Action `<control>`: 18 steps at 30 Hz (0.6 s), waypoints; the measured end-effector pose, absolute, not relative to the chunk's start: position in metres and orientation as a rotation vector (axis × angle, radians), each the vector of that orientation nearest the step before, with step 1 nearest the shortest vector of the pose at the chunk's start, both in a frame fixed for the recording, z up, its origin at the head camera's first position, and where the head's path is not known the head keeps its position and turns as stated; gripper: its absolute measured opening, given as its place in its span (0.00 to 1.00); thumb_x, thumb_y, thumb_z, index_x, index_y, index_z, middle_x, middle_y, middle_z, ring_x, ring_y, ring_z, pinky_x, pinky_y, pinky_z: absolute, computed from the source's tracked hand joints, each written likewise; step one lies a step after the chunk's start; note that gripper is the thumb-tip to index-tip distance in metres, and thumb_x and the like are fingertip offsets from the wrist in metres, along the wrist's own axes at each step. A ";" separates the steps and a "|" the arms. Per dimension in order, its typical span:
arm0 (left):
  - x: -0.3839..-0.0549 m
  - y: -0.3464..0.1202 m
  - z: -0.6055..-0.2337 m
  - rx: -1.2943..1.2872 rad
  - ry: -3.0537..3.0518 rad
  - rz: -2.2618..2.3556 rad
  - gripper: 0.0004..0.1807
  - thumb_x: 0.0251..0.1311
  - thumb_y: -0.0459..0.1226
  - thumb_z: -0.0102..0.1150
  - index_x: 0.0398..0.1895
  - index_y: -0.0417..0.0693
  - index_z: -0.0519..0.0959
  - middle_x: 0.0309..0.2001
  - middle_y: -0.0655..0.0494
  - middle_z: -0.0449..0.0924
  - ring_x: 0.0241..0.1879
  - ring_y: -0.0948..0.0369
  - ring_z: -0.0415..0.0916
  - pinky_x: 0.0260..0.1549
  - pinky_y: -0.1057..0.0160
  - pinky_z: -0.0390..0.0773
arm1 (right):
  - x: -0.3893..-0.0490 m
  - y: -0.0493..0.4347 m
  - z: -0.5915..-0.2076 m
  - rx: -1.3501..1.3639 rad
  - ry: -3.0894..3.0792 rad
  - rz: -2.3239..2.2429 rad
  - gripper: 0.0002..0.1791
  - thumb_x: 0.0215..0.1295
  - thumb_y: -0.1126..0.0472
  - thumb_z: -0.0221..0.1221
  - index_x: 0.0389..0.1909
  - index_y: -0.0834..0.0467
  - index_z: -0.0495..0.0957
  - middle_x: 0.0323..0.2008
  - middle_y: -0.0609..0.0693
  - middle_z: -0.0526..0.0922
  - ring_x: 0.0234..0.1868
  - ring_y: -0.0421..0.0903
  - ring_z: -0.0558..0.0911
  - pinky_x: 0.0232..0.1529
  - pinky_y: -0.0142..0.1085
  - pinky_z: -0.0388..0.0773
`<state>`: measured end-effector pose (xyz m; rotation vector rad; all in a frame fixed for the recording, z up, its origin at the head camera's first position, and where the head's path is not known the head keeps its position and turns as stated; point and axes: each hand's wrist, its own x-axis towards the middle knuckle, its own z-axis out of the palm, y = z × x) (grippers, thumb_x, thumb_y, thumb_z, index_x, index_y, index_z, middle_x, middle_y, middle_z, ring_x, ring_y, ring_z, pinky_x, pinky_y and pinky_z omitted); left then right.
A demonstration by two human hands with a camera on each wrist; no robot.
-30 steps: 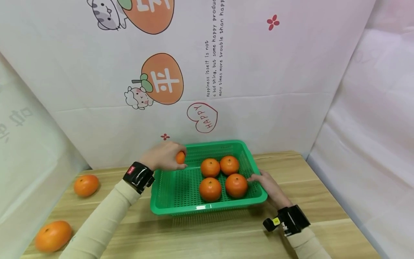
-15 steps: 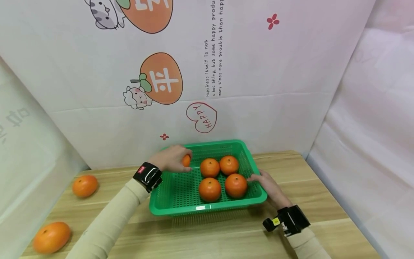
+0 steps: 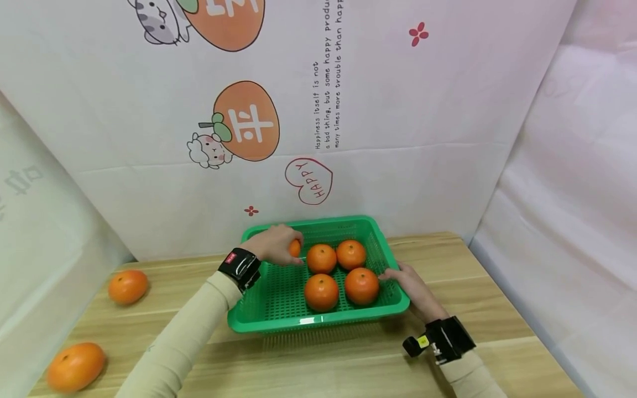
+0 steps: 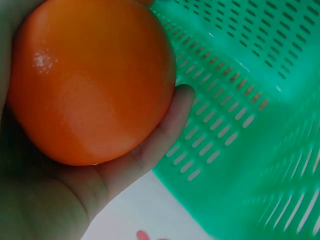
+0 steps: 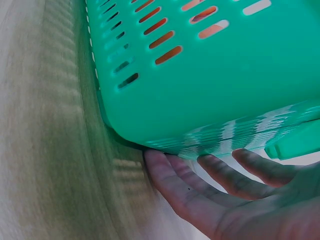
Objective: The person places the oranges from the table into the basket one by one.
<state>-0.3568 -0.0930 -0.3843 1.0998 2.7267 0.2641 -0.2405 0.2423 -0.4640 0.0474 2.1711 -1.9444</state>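
My left hand grips an orange over the left back part of the green plastic basket. In the left wrist view the held orange sits against the palm, with a finger and thumb around it. Several more oranges stand together in the basket's right half. My right hand holds the basket's right side, thumb over the rim. The right wrist view shows that hand's fingers against the outer wall and low edge of the basket.
Two loose oranges lie on the wooden table at the left, one farther back and one nearer. A white printed cloth hangs right behind the basket. White cloth also closes off the right side.
My left hand has moved to the right with its orange, deeper over the basket and closer to the other oranges. The right hand keeps its hold on the basket's side.
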 end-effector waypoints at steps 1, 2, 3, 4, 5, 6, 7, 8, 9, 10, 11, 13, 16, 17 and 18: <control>-0.357 -0.092 -0.386 1.089 2.720 0.269 0.22 0.63 0.50 0.71 0.55 0.49 0.83 0.34 0.57 0.77 0.28 0.62 0.71 0.29 0.64 0.70 | -0.240 0.242 -0.464 0.051 2.171 -1.945 0.40 0.68 0.61 0.54 0.80 0.68 0.56 0.74 0.72 0.68 0.57 0.48 0.85 0.55 0.43 0.87; -0.358 -0.092 -0.387 1.079 2.713 0.274 0.22 0.63 0.50 0.71 0.55 0.49 0.82 0.34 0.56 0.76 0.28 0.62 0.70 0.29 0.64 0.70 | -0.240 0.242 -0.464 0.047 2.170 -1.944 0.40 0.69 0.61 0.54 0.80 0.68 0.56 0.74 0.72 0.68 0.57 0.48 0.85 0.55 0.43 0.86; -0.358 -0.092 -0.389 1.068 2.707 0.278 0.23 0.63 0.50 0.71 0.56 0.48 0.82 0.34 0.56 0.76 0.27 0.62 0.70 0.29 0.64 0.70 | -0.240 0.242 -0.464 0.042 2.172 -1.940 0.41 0.69 0.61 0.54 0.80 0.68 0.55 0.74 0.72 0.68 0.57 0.48 0.84 0.55 0.43 0.86; -0.359 -0.092 -0.390 1.057 2.703 0.279 0.24 0.63 0.50 0.71 0.57 0.48 0.82 0.35 0.56 0.76 0.28 0.62 0.70 0.29 0.64 0.70 | -0.240 0.242 -0.464 0.039 2.173 -1.935 0.41 0.69 0.61 0.54 0.81 0.68 0.55 0.74 0.72 0.68 0.58 0.49 0.84 0.55 0.43 0.86; -0.359 -0.092 -0.392 1.047 2.699 0.279 0.25 0.63 0.50 0.71 0.57 0.47 0.82 0.35 0.56 0.76 0.28 0.62 0.70 0.28 0.64 0.70 | -0.240 0.241 -0.464 0.038 2.174 -1.935 0.41 0.68 0.61 0.54 0.80 0.68 0.55 0.74 0.72 0.68 0.59 0.49 0.84 0.56 0.43 0.86; -0.360 -0.092 -0.393 1.039 2.701 0.273 0.25 0.64 0.50 0.71 0.58 0.47 0.82 0.36 0.56 0.76 0.28 0.62 0.70 0.29 0.64 0.70 | -0.240 0.241 -0.464 0.036 2.174 -1.933 0.41 0.68 0.61 0.54 0.80 0.68 0.55 0.75 0.72 0.67 0.60 0.50 0.83 0.57 0.44 0.86; -0.361 -0.092 -0.394 1.030 2.702 0.271 0.26 0.64 0.50 0.71 0.59 0.47 0.82 0.36 0.56 0.76 0.28 0.62 0.70 0.29 0.64 0.70 | -0.240 0.241 -0.463 0.035 2.176 -1.930 0.41 0.68 0.61 0.54 0.81 0.68 0.55 0.75 0.72 0.67 0.60 0.51 0.83 0.57 0.44 0.85; -0.361 -0.092 -0.395 1.023 2.706 0.274 0.25 0.64 0.50 0.72 0.59 0.47 0.82 0.36 0.55 0.76 0.28 0.62 0.70 0.29 0.64 0.70 | -0.240 0.241 -0.463 0.032 2.179 -1.926 0.41 0.68 0.61 0.54 0.81 0.68 0.54 0.75 0.72 0.66 0.61 0.51 0.82 0.58 0.44 0.85; -0.362 -0.092 -0.397 1.015 2.711 0.274 0.25 0.63 0.50 0.72 0.59 0.47 0.82 0.37 0.55 0.77 0.28 0.61 0.71 0.29 0.63 0.70 | -0.241 0.242 -0.463 0.034 2.183 -1.924 0.41 0.68 0.61 0.54 0.81 0.68 0.54 0.75 0.72 0.66 0.62 0.51 0.82 0.58 0.44 0.85; -0.363 -0.092 -0.398 1.007 2.714 0.276 0.25 0.64 0.49 0.72 0.59 0.46 0.82 0.37 0.54 0.77 0.28 0.61 0.71 0.29 0.63 0.70 | -0.241 0.242 -0.463 0.034 2.185 -1.925 0.41 0.68 0.61 0.54 0.81 0.68 0.54 0.75 0.72 0.66 0.62 0.52 0.82 0.58 0.45 0.85; -0.364 -0.092 -0.399 0.999 2.718 0.273 0.25 0.64 0.49 0.72 0.59 0.46 0.82 0.37 0.54 0.77 0.28 0.61 0.71 0.28 0.63 0.70 | -0.241 0.242 -0.464 0.036 2.185 -1.927 0.41 0.68 0.61 0.54 0.81 0.67 0.55 0.75 0.72 0.66 0.62 0.52 0.82 0.58 0.45 0.85; -0.365 -0.092 -0.402 0.976 2.721 0.271 0.26 0.63 0.49 0.72 0.59 0.46 0.82 0.38 0.54 0.77 0.29 0.60 0.72 0.28 0.63 0.70 | -0.241 0.242 -0.464 0.037 2.186 -1.927 0.42 0.68 0.61 0.54 0.81 0.67 0.54 0.76 0.72 0.66 0.63 0.53 0.82 0.59 0.45 0.85; -0.366 -0.092 -0.408 0.930 2.721 0.256 0.27 0.63 0.49 0.73 0.60 0.46 0.81 0.38 0.54 0.77 0.30 0.60 0.73 0.28 0.63 0.71 | -0.240 0.242 -0.464 0.037 2.187 -1.920 0.42 0.68 0.61 0.54 0.81 0.67 0.54 0.76 0.71 0.66 0.64 0.53 0.81 0.59 0.45 0.84; -0.366 -0.092 -0.409 0.911 2.721 0.246 0.27 0.63 0.49 0.73 0.61 0.47 0.81 0.38 0.54 0.77 0.30 0.59 0.74 0.28 0.63 0.72 | -0.240 0.242 -0.464 0.040 2.186 -1.918 0.42 0.67 0.61 0.54 0.81 0.67 0.54 0.76 0.71 0.66 0.64 0.53 0.81 0.59 0.45 0.84; -0.366 -0.091 -0.411 0.893 2.721 0.240 0.28 0.63 0.49 0.73 0.61 0.47 0.81 0.39 0.53 0.77 0.31 0.59 0.75 0.28 0.63 0.73 | -0.240 0.242 -0.464 0.045 2.187 -1.918 0.42 0.67 0.61 0.54 0.82 0.66 0.54 0.76 0.71 0.66 0.64 0.53 0.81 0.59 0.45 0.84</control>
